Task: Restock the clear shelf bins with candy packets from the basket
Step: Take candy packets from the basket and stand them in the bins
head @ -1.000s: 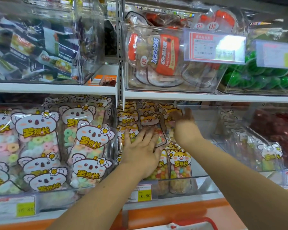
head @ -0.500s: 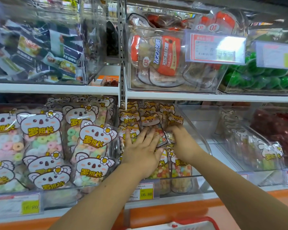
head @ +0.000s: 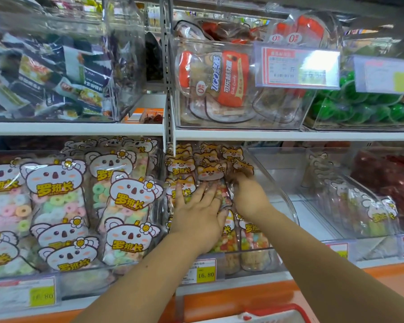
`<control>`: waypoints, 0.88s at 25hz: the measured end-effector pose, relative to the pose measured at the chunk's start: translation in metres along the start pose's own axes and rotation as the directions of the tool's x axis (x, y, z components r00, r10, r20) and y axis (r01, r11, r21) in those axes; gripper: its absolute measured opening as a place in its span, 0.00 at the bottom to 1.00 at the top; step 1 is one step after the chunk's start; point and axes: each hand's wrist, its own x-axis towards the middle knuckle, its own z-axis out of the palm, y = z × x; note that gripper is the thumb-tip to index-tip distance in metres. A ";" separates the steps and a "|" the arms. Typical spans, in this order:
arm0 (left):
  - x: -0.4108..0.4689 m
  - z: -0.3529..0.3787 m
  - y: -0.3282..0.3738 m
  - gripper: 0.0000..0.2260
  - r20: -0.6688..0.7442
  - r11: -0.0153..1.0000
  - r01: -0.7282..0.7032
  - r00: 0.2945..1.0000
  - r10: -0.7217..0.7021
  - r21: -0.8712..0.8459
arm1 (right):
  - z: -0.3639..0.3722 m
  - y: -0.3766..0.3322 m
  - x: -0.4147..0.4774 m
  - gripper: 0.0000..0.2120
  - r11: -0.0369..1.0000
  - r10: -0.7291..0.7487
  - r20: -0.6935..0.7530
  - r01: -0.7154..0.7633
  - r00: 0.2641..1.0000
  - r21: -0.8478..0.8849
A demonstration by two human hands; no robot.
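Currently left hand [head: 198,213] presses flat on orange fox-face candy packets [head: 210,170], right hand [head: 250,199] grip unclear; releasing could topple them.

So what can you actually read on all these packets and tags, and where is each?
"罗班长": koala packets
"罗班长": fox packets
"16.80": yellow price tag below the fox packets
"UCO", "可乐味软糖": orange cola bag, upper shelf
Upper price cards and small print: too blurred to read.
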 end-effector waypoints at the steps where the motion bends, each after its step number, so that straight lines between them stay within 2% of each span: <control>1: 0.000 -0.001 0.000 0.24 0.003 1.000 -0.004 1.000 0.004 0.002 | -0.002 0.004 0.000 0.21 0.999 -0.033 -0.016 0.033 0.999 0.007; 4: 0.000 -0.001 -0.001 0.24 -0.012 1.000 -0.005 1.000 0.005 -0.020 | -0.016 0.009 0.004 0.18 0.980 -0.107 0.027 0.110 0.994 -0.164; 6: 0.000 0.000 -0.001 0.23 -0.057 0.999 0.002 0.998 -0.004 -0.047 | -0.034 0.012 0.019 0.16 0.947 -0.159 -0.050 0.138 0.986 -0.291; 8: 0.000 0.000 0.000 0.22 -0.092 0.998 -0.010 0.996 0.004 -0.069 | -0.050 0.014 0.034 0.20 0.894 -0.159 -0.052 0.121 0.986 -0.432; 10: 0.000 0.002 -0.001 0.22 -0.093 0.998 -0.027 0.995 0.022 -0.053 | -0.058 0.012 0.046 0.26 0.866 -0.078 0.017 0.077 0.997 -0.495; 12: 0.002 0.004 0.000 0.23 -0.101 0.998 -0.026 0.995 0.021 -0.048 | -0.059 0.013 0.056 0.29 0.878 0.003 0.015 0.005 1.000 -0.478; 14: 0.007 0.007 0.001 0.23 -0.164 0.998 -0.050 0.985 0.043 -0.042 | -0.057 0.017 0.063 0.25 0.874 0.027 -0.005 -0.026 1.000 -0.486; 16: 0.008 0.006 0.006 0.23 -0.257 0.997 -0.083 0.963 0.077 -0.011 | -0.055 0.022 0.064 0.18 0.869 -0.011 -0.007 0.006 1.000 -0.495; 18: 0.013 0.008 0.007 0.25 -0.269 0.988 -0.151 0.953 0.138 -0.028 | -0.057 0.023 0.066 0.12 0.921 -0.073 -0.014 0.063 0.997 -0.384; 20: 0.015 0.014 0.006 0.27 -0.259 0.983 -0.170 0.954 0.149 -0.064 | -0.061 0.023 0.070 0.11 0.956 -0.113 0.010 0.112 0.994 -0.271; 22: 0.015 0.014 0.005 0.28 -0.270 0.983 -0.171 0.952 0.146 -0.072 | -0.065 0.024 0.073 0.11 0.962 -0.121 0.038 0.126 0.992 -0.244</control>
